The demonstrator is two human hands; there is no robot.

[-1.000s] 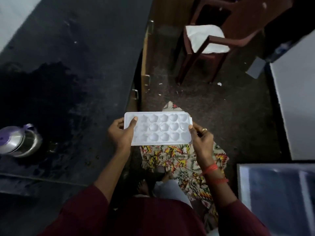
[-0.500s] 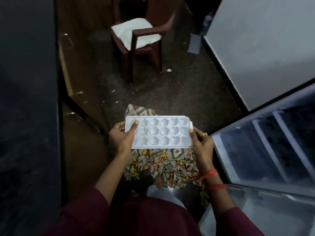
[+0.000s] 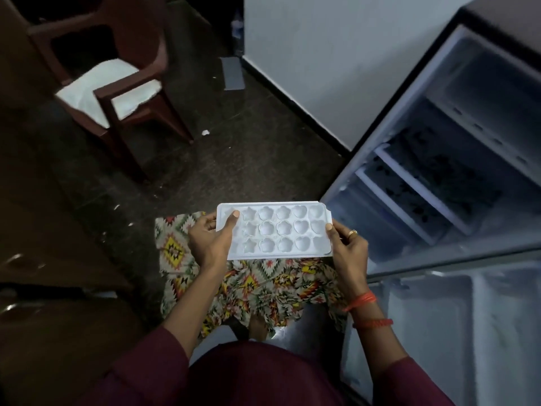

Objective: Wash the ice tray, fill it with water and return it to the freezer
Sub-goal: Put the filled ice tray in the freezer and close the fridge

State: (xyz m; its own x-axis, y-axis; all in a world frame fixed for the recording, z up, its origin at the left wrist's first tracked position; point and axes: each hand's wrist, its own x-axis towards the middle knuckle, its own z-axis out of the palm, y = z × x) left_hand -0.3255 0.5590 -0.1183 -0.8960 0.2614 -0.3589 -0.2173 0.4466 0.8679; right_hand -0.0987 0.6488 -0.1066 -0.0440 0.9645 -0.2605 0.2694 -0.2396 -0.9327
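Observation:
A white ice tray [image 3: 281, 230] with star, flower and heart cavities is held level in front of my waist. My left hand [image 3: 210, 240] grips its left end, thumb lying over the top. My right hand [image 3: 347, 247], with a ring, grips the right end with the thumb on the rim. Whether water is in the cavities is hard to tell. The open fridge [image 3: 445, 177] stands just right of the tray, its freezer compartment [image 3: 491, 92] at the upper right, with white shelves below it.
A brown plastic chair [image 3: 123, 92] with a white cloth on its seat stands on the dark floor at the upper left. A white wall [image 3: 336, 54] runs behind the fridge. The open fridge door [image 3: 433, 332] is at the lower right. Dark wooden cabinet fronts [image 3: 44, 230] line the left.
The view has swung right, away from the dark counter and steel vessel toward the open fridge. Both hands keep the same grip on the tray, which stays level.

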